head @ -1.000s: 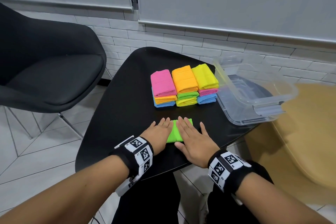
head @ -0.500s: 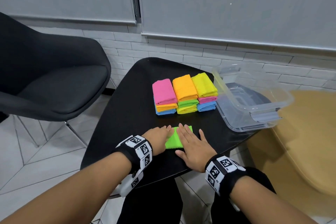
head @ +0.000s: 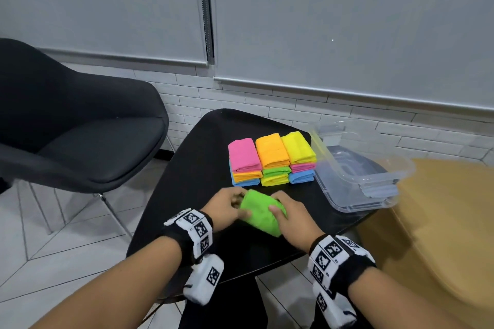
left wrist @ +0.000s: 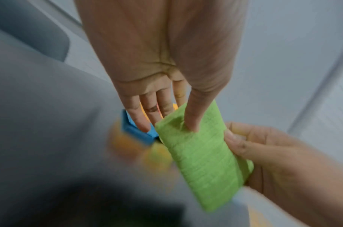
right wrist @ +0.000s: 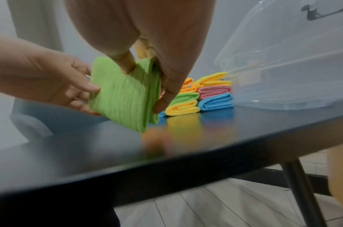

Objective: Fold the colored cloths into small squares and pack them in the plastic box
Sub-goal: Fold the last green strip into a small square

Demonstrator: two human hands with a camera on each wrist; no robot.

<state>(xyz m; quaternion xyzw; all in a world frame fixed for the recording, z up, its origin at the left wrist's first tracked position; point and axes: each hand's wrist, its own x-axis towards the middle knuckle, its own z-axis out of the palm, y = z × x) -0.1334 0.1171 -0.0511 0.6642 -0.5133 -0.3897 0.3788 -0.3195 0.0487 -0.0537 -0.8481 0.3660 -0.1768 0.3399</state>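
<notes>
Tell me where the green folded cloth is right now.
The green folded cloth is held between the left hand and right hand, near the black table's front edge, in front of the folded stacks.

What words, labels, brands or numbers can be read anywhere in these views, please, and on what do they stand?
No readable text in any view.
Left wristband: square black-and-white code markers, with tiny print beside them too small to read.
Right wristband: the same kind of markers, small print likewise unreadable.
Plastic box: a dark mark at the top, blurred; cannot tell if it is lettering.
</notes>
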